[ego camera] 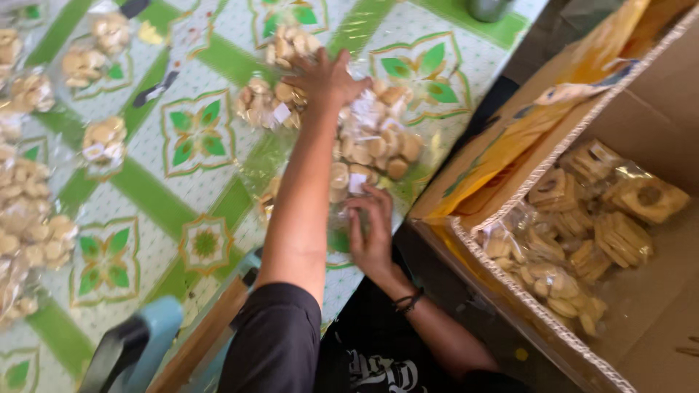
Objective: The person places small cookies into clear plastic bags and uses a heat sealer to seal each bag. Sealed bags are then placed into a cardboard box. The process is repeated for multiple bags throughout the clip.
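Reaching far across the table, your left hand (pixel 325 78) lay flat with fingers spread, pressing on a clear bag of round biscuits (pixel 271 102); nothing was clenched in it. Your right hand (pixel 371 231), a dark band at its wrist, rested closer to your body with fingers loosely extended, its fingertips touching the near edge of a second biscuit bag (pixel 378 145) that lay between both hands. Whether it actually gripped the plastic could not be told through the blur.

Under your hands spread a tablecloth (pixel 189 196) patterned in white and green with leaf motifs. Left of your left arm, more biscuit bags (pixel 29 218) were scattered. Right of your right hand stood an open cardboard box (pixel 648 306) holding packed bags of square biscuits (pixel 619 236). Just beside your left elbow sat a pale blue heat sealer (pixel 142 342).
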